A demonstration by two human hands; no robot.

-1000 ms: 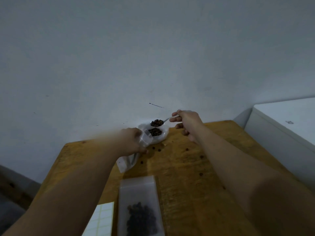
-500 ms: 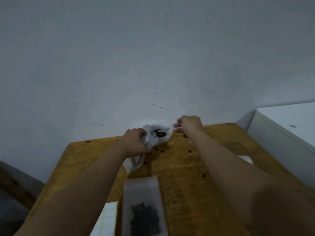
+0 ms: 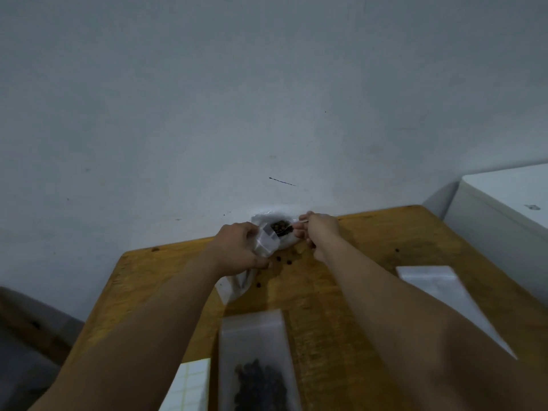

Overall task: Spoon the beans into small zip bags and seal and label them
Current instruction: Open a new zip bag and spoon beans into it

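Observation:
My left hand (image 3: 238, 247) grips a small clear zip bag (image 3: 265, 244) near its mouth, and the bag's lower end hangs down to the wooden table (image 3: 370, 241). My right hand (image 3: 318, 229) holds a spoon (image 3: 284, 229) loaded with dark beans right at the bag's mouth. Behind them a clear plastic bag of beans (image 3: 267, 216) lies against the wall. A few loose beans (image 3: 283, 260) are scattered on the table below the hands. A filled zip bag (image 3: 255, 360) lies flat near the front edge.
A sheet of white labels (image 3: 189, 384) sits at the front left of the table. An empty zip bag (image 3: 439, 295) lies on the right side. A white cabinet (image 3: 504, 203) stands to the right of the table, and a grey wall rises directly behind it.
My right hand has brought the loaded spoon left and down to the mouth of the small bag. My left hand has lifted the bag's mouth toward it.

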